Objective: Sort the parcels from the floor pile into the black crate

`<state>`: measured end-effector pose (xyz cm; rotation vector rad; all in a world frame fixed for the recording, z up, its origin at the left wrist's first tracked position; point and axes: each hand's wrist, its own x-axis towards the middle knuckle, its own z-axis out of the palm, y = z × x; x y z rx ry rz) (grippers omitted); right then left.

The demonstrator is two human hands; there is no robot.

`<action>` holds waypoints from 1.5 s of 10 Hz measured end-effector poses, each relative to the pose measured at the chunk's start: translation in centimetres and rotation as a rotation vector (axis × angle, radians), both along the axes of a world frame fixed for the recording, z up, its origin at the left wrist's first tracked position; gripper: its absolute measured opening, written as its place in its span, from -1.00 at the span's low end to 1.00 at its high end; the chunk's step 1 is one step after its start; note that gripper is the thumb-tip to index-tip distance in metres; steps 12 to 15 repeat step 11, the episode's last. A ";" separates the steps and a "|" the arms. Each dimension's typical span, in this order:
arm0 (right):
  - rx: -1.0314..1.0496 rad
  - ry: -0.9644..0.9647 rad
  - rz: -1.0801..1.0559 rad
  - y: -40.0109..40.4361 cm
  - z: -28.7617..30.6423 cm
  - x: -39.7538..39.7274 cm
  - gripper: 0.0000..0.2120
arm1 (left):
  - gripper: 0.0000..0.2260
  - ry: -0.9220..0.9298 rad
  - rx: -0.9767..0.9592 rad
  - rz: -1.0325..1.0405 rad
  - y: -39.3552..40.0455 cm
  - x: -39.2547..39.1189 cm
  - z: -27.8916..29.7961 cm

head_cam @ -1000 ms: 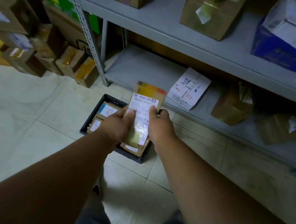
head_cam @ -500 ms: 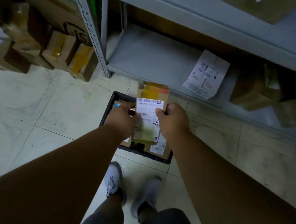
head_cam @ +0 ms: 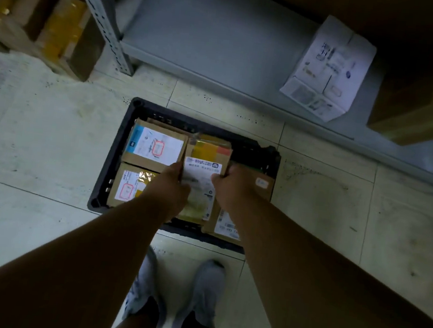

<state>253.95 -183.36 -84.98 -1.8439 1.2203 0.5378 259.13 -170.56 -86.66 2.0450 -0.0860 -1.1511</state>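
A single wide-angle view is given, taken from the person's head and aimed steeply downward and slightly forward. The floor [head_cam: 38, 145] is seen almost from straight above, with the shoes [head_cam: 204, 296] at the bottom centre of the frame. The black crate [head_cam: 107, 179] is placed near the centre, at arm's reach. The lowest shelf [head_cam: 210, 37] is caught along the upper edge. Straight lines are bent toward the frame's corners.

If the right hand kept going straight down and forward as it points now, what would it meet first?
Probably the brown parcel lying in the right side of the black crate, under the right hand; depth is hard to judge from above.
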 end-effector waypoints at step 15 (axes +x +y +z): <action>-0.429 0.037 0.827 0.9 -2.6 -0.9 -0.66 | -0.49 -0.650 0.567 -0.872 -1.3 -0.9 -3.1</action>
